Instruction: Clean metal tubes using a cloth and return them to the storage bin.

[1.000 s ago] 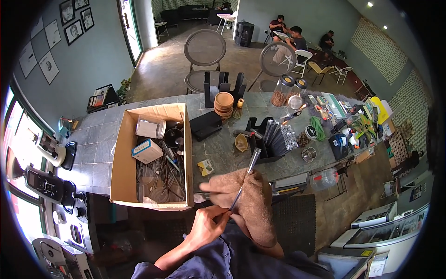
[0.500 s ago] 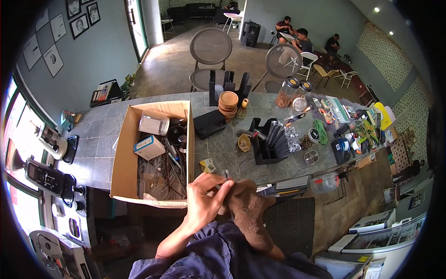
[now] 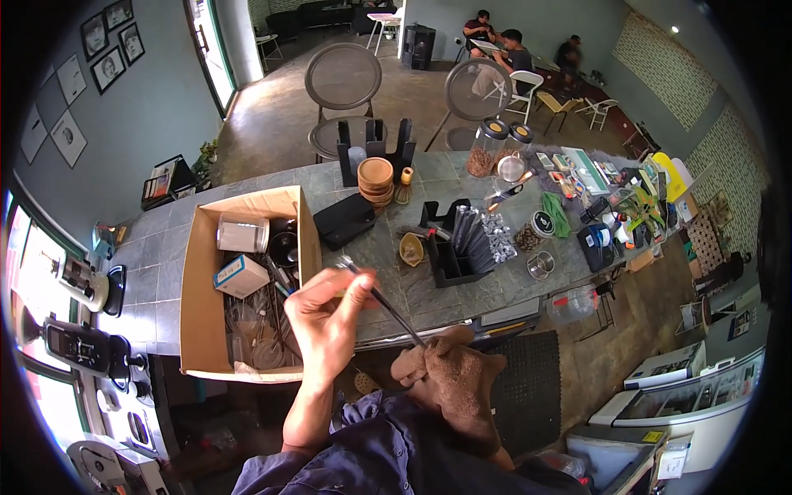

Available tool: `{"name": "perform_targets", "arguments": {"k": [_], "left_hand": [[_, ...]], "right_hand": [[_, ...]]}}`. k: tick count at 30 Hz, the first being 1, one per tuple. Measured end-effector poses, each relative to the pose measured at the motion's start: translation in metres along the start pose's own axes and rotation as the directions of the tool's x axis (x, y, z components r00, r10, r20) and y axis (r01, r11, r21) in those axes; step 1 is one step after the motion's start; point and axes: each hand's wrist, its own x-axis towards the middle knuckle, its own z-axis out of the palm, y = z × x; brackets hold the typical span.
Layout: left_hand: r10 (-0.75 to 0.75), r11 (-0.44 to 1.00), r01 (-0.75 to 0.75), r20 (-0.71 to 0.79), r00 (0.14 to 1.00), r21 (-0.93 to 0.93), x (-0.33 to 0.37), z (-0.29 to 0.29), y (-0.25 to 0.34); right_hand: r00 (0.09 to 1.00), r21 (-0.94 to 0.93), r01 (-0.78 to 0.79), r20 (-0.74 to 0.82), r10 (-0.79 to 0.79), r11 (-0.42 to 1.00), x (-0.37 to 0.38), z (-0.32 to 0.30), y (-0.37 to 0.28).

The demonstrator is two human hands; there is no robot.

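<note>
Since a second ago, left hand [image 3: 326, 318] has taken the thin metal rod [image 3: 381, 302] in a pinching grip; right hand [image 3: 450, 375], wrapped in brown cloth [image 3: 462, 379], grips its lower end for wiping.

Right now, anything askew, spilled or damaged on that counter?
Nothing looks spilled or broken. The cardboard box is a loose jumble of jars and utensils, and the counter's right end is crowded. The left hand holds a thin metal utensil running into the brown cloth.

Open cardboard box [image 3: 202, 313] of clutter, stacked wooden bowls [image 3: 376, 180], black organiser [image 3: 459, 247] on grey stone counter [image 3: 429, 293].
</note>
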Motion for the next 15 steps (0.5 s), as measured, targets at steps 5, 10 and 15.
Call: {"name": "perform_targets", "arguments": {"k": [5, 10, 15], "left_hand": [[0.249, 0.964, -0.225, -0.189, 0.95, 0.141, 0.022, 0.04, -0.004], [0.427, 0.888, -0.416, -0.018, 0.904, 0.197, 0.045, 0.129, -0.07], [0.372, 0.894, -0.384, 0.098, 0.923, 0.23, 0.059, 0.188, -0.159]], "right_hand": [[0.968, -0.407, -0.252, -0.112, 0.226, 0.878, 0.02, -0.029, -0.012], [0.992, 0.203, 0.012, 0.117, -0.037, 0.979, 0.024, 0.017, 0.083], [0.989, -0.082, 0.005, -0.146, -0.017, 0.997, 0.038, 0.005, 0.104]]}}
